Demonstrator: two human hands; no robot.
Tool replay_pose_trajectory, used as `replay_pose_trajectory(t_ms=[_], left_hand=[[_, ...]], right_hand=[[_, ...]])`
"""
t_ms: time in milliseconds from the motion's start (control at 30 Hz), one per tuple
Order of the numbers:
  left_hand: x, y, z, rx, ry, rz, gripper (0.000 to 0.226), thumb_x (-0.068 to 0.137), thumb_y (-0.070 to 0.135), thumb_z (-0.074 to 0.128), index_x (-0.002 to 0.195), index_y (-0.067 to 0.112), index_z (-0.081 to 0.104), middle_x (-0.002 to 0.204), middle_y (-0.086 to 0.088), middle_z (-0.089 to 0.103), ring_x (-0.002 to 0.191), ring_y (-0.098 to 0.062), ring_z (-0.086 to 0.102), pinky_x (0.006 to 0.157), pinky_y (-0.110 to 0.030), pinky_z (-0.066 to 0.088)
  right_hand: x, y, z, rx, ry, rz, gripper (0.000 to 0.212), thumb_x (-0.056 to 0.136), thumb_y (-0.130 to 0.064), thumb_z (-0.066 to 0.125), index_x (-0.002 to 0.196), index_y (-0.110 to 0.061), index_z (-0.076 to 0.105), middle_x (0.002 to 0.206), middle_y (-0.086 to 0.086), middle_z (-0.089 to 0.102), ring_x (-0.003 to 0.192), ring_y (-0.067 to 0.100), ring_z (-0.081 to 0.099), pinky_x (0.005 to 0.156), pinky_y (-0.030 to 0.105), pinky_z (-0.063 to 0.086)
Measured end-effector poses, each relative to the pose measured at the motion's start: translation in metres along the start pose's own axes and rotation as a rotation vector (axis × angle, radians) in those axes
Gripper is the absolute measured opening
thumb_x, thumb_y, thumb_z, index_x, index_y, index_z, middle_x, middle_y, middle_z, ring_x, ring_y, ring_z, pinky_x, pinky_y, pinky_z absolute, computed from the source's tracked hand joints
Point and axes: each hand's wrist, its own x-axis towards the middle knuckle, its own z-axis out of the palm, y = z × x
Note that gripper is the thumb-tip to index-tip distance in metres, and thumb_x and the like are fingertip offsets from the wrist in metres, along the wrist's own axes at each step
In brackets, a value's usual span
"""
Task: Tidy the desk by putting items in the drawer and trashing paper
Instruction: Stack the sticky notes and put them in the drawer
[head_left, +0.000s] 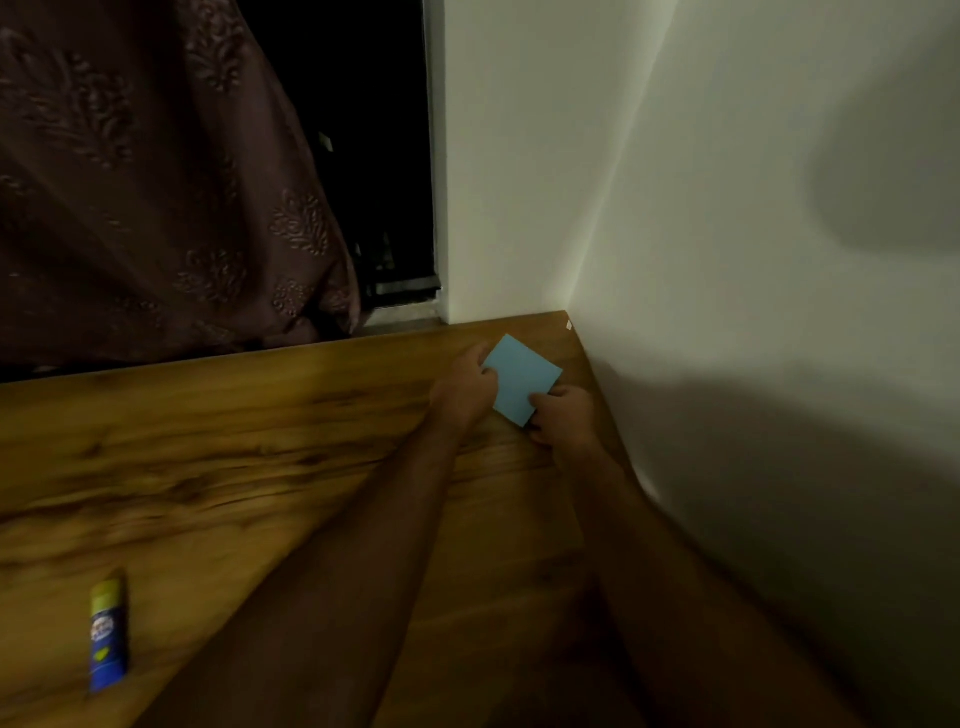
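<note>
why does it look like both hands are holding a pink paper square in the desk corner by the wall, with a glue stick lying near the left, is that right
Not quite: the paper square is light blue, not pink, as the head view shows. The rest holds: the left hand and right hand both grip it over the desk corner by the wall, and the glue stick lies near the left.

A brown wood-grain counter (234, 441) fills the corner against a white wall. Near its front left, a blue glue stick with a yellow-green cap (107, 634) lies flat on the bare surface, cap end pointing away.
</note>
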Motion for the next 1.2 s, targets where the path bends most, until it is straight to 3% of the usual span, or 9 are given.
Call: replay_pose_trajectory(t_ms=[67, 200, 367, 467, 600, 767, 933, 1133, 1200], left_hand=[[0.004, -0.001, 0.002, 0.051, -0.011, -0.010, 0.052, 0.094, 0.020, 0.045, 0.146, 0.021, 0.039, 0.141, -0.005, 0.052, 0.122, -0.025, 0.053, 0.103, -0.041, 0.043], [0.007, -0.001, 0.007, 0.148, -0.016, 0.006, 0.049, 0.094, 0.019, 0.047, 0.143, 0.018, 0.043, 0.134, -0.010, 0.056, 0.117, -0.028, 0.054, 0.099, -0.041, 0.045], [0.002, -0.004, 0.001, 0.031, -0.032, -0.081, 0.045, 0.094, 0.016, 0.053, 0.139, 0.015, 0.048, 0.131, -0.009, 0.058, 0.113, -0.025, 0.057, 0.082, -0.028, 0.044], [-0.010, -0.015, -0.007, -0.081, -0.002, -0.147, 0.040, 0.096, 0.016, 0.053, 0.135, 0.011, 0.053, 0.132, -0.011, 0.058, 0.114, -0.025, 0.057, 0.081, -0.028, 0.041], [-0.033, -0.038, -0.020, -0.224, 0.080, -0.184, 0.035, 0.095, 0.013, 0.054, 0.129, 0.009, 0.059, 0.128, -0.012, 0.062, 0.099, -0.019, 0.057, 0.077, -0.029, 0.045], [-0.072, -0.069, -0.052, -0.285, 0.209, -0.189, 0.038, 0.094, 0.012, 0.055, 0.132, 0.014, 0.058, 0.127, -0.006, 0.063, 0.104, -0.018, 0.058, 0.081, -0.028, 0.046], [-0.123, -0.103, -0.099, -0.399, 0.326, -0.183, 0.036, 0.094, 0.012, 0.056, 0.129, 0.014, 0.061, 0.123, 0.000, 0.063, 0.106, -0.020, 0.058, 0.084, -0.032, 0.049], [-0.211, -0.161, -0.164, -0.551, 0.452, -0.182, 0.033, 0.093, 0.008, 0.058, 0.125, 0.008, 0.064, 0.120, -0.005, 0.067, 0.107, -0.022, 0.063, 0.093, -0.038, 0.053], [-0.249, -0.187, -0.188, -0.580, 0.489, -0.187, 0.031, 0.094, 0.006, 0.057, 0.124, 0.007, 0.063, 0.116, -0.004, 0.067, 0.102, -0.020, 0.063, 0.087, -0.034, 0.054]], right_hand=[[0.003, -0.001, -0.002, -0.004, 0.004, 0.005, 0.011, 0.089, -0.002, 0.056, 0.093, 0.007, 0.062, 0.077, 0.009, 0.059, 0.070, 0.024, 0.060, 0.063, 0.041, 0.053], [0.005, -0.003, -0.005, -0.026, 0.001, 0.012, 0.003, 0.091, -0.002, 0.055, 0.089, -0.003, 0.057, 0.074, 0.006, 0.057, 0.062, 0.017, 0.057, 0.051, 0.032, 0.048], [0.000, -0.004, -0.008, 0.000, -0.036, 0.072, 0.014, 0.089, 0.000, 0.055, 0.100, 0.003, 0.062, 0.072, 0.009, 0.055, 0.057, 0.019, 0.052, 0.045, 0.026, 0.038], [-0.008, -0.002, -0.008, 0.006, -0.056, 0.091, 0.022, 0.089, 0.002, 0.055, 0.110, 0.007, 0.061, 0.075, 0.011, 0.055, 0.058, 0.020, 0.049, 0.047, 0.029, 0.037], [-0.029, 0.005, 0.005, 0.034, -0.110, 0.053, 0.034, 0.091, 0.003, 0.055, 0.126, 0.002, 0.057, 0.099, 0.014, 0.061, 0.069, 0.018, 0.055, 0.053, 0.029, 0.044], [-0.061, 0.011, 0.039, 0.014, -0.176, 0.004, 0.033, 0.092, -0.004, 0.058, 0.126, -0.003, 0.060, 0.103, 0.014, 0.062, 0.070, 0.016, 0.056, 0.048, 0.024, 0.046], [-0.108, 0.009, 0.084, -0.042, -0.219, -0.108, 0.032, 0.090, -0.008, 0.064, 0.122, -0.007, 0.064, 0.119, 0.007, 0.063, 0.102, 0.024, 0.058, 0.079, 0.037, 0.056], [-0.193, 0.023, 0.144, -0.120, -0.337, -0.238, 0.037, 0.090, -0.015, 0.067, 0.126, -0.011, 0.061, 0.125, 0.005, 0.062, 0.105, 0.018, 0.057, 0.080, 0.029, 0.049], [-0.231, 0.031, 0.172, -0.156, -0.399, -0.250, 0.037, 0.091, -0.015, 0.066, 0.127, -0.012, 0.060, 0.125, 0.004, 0.062, 0.105, 0.018, 0.059, 0.078, 0.030, 0.052]])
